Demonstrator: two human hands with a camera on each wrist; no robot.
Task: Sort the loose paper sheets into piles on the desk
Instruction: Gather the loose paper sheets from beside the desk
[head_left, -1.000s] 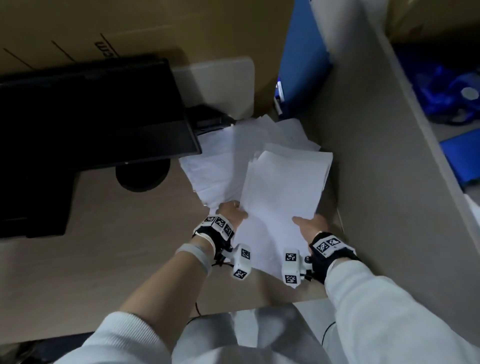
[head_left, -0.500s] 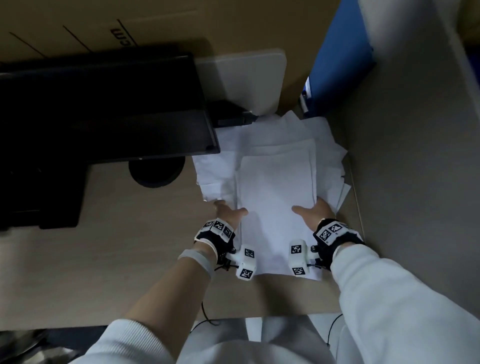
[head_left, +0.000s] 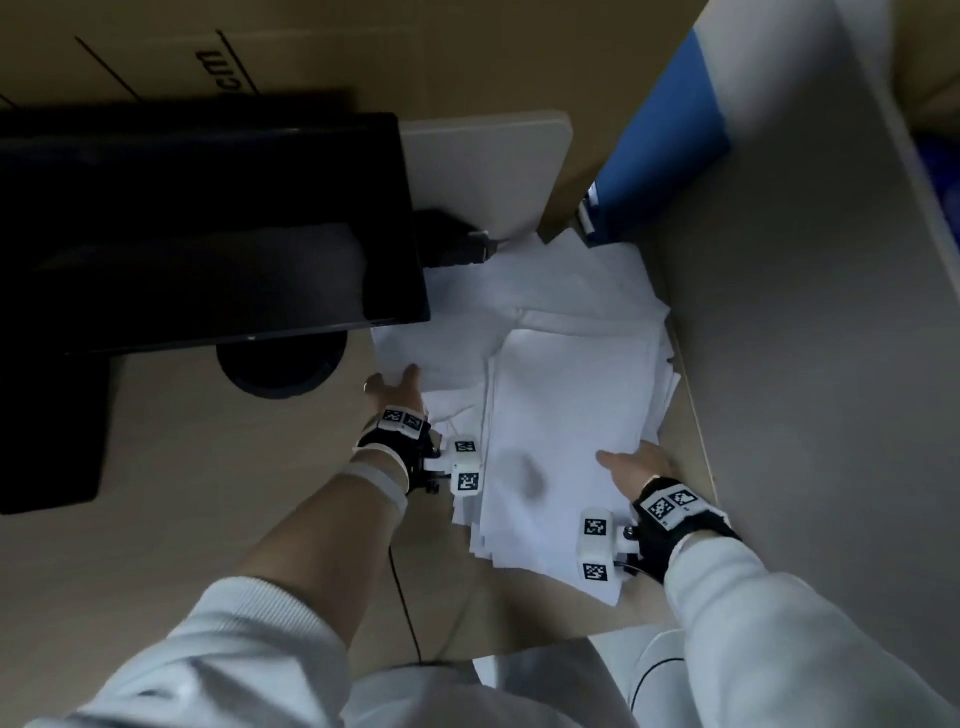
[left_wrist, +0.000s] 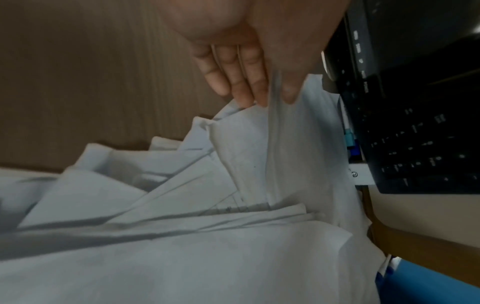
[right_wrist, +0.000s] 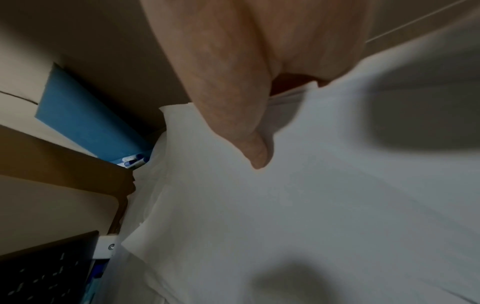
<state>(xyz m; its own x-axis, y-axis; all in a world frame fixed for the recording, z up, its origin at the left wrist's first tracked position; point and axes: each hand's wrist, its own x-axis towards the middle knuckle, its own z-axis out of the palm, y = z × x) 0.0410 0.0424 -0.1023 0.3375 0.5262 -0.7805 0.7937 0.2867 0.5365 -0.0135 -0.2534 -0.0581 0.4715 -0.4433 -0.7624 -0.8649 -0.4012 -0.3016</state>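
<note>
A squared stack of white sheets (head_left: 566, 415) lies over the right side of the wooden desk (head_left: 208, 519). My right hand (head_left: 628, 462) grips its near right edge, thumb (right_wrist: 241, 123) on top of the stack (right_wrist: 311, 205), fingers hidden beneath. More loose sheets (head_left: 467, 312) fan out untidily behind and left of it. My left hand (head_left: 395, 387) reaches to the left edge of those sheets. In the left wrist view one sheet (left_wrist: 298, 144) stands up, pinched between the thumb and the nearly straight fingers (left_wrist: 244, 82).
A black monitor (head_left: 208, 223) on a round base (head_left: 280, 369) overhangs the desk's left. A grey partition (head_left: 805, 364) walls the right side. A blue folder (head_left: 665, 156) and a cardboard box (head_left: 363, 52) stand at the back. A thin cable (head_left: 405, 608) hangs off the front edge.
My left hand has let go of the stack and moved left and forward to the loose sheets. The right hand still holds the stack, which now sits nearer the front edge.
</note>
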